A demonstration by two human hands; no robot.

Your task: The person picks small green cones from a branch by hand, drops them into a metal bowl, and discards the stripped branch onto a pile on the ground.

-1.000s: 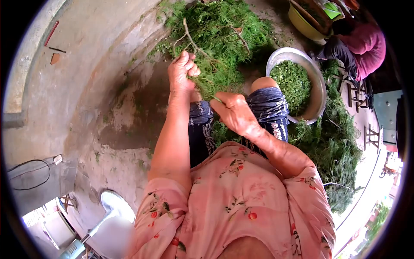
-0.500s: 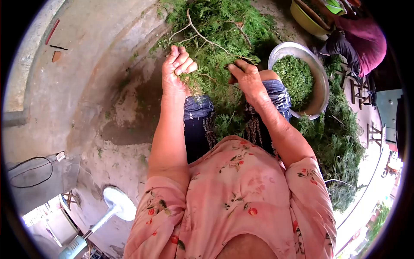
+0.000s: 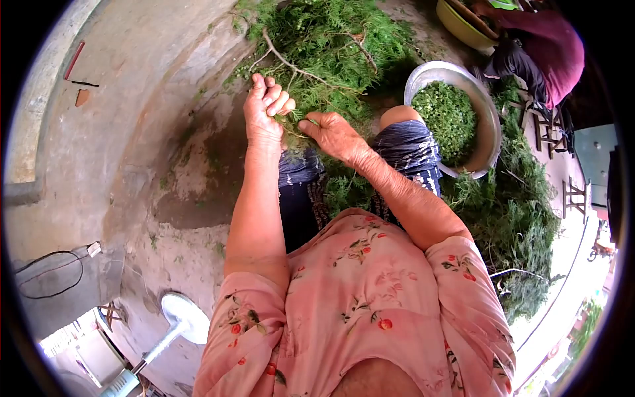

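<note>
My left hand is closed around a green sprig, with a little greenery showing at its fingers. Just to its right, my right hand has thumb and fingers pinched together near that sprig; what lies between them is too small to make out. Beyond both hands spreads a heap of feathery green branches, with a bare forked twig across it. A metal basin beside my right knee holds small green pickings.
More cut greenery lies right of the basin. At the upper right a person in a purple top sits near a yellow basin. A white fan stands at the lower left, and a cable hangs at the left.
My right hand has moved left, from near my right knee to beside my left hand. My left hand still holds the sprig, and less of it shows now.
</note>
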